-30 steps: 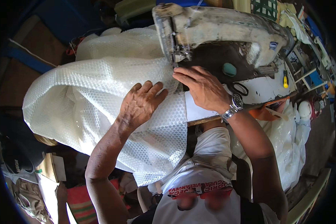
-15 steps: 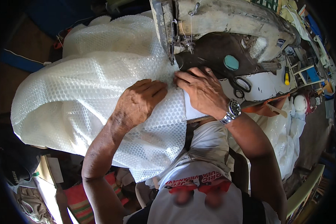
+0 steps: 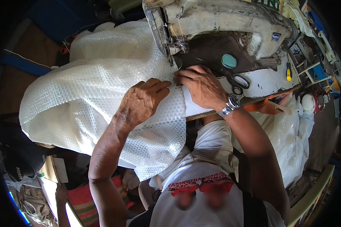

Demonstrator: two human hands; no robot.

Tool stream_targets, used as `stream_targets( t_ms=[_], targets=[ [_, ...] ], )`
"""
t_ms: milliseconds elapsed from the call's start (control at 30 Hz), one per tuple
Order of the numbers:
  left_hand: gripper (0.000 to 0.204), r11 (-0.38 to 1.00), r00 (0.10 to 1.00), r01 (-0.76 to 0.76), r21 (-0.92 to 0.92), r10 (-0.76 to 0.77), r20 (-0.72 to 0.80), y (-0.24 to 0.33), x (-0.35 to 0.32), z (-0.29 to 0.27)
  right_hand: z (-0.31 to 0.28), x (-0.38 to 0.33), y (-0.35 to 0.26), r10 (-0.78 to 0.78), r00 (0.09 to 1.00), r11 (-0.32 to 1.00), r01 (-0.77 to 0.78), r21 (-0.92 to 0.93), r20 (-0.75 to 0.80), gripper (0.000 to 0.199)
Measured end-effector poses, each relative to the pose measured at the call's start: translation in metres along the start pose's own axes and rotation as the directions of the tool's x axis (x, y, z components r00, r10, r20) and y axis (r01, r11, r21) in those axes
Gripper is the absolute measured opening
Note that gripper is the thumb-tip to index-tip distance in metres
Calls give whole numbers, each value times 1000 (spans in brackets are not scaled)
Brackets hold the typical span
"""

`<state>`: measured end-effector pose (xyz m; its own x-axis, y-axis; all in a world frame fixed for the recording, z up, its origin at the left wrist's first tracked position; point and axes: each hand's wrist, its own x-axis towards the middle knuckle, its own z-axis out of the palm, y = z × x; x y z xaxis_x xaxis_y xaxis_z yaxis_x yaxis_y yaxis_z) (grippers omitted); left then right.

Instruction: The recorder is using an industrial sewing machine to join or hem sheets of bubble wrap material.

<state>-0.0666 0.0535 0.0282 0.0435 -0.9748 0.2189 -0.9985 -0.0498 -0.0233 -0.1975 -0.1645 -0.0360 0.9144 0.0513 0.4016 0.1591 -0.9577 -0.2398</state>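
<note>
Head view shows me two hands, both down on one sheet of white, translucent bubble-textured plastic material (image 3: 98, 94). My left hand (image 3: 140, 102) lies flat on it, fingers together and slightly curled, pressing the sheet onto the table edge. My right hand (image 3: 201, 87), with a silver metal wristwatch (image 3: 231, 105) on its wrist, rests just beside the left, its fingertips (image 3: 180, 75) bunched and pinching the sheet's edge right under the needle area of one worn, cream-coloured metal sewing machine (image 3: 223, 22). The sheet is bulky and crumpled, covered in small round bubbles, piled to the left of the machine and hanging over the table toward my lap. Beyond my right hand I count one pair of black-handled scissors (image 3: 238, 81), one round teal disc (image 3: 229, 61) and one small yellow-handled tool (image 3: 288, 72) on the white sewing table (image 3: 269, 79).
</note>
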Motion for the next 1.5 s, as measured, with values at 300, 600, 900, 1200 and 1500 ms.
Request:
stream_targets(
  t_ms=[300,600,900,1200,1500],
  targets=[
    [46,983,996,69,-170,-78,-46,-12,-16,18,-16,3,-8,-2,998,999,4,-36,64,41],
    [40,987,996,90,-133,-89,14,-22,-17,24,-14,5,-7,29,994,995,-19,-101,107,47],
    [31,995,995,98,7,-98,8,-24,2,24,-11,14,-7,98,990,985,-82,-151,102,49],
    [30,996,998,58,68,-57,-23,-13,26,11,1,20,0,148,988,980,-140,-138,47,48],
    [24,995,996,86,-45,-88,-33,-13,40,-6,-7,-27,-54,-51,999,996,50,78,16,46]
  ],
)
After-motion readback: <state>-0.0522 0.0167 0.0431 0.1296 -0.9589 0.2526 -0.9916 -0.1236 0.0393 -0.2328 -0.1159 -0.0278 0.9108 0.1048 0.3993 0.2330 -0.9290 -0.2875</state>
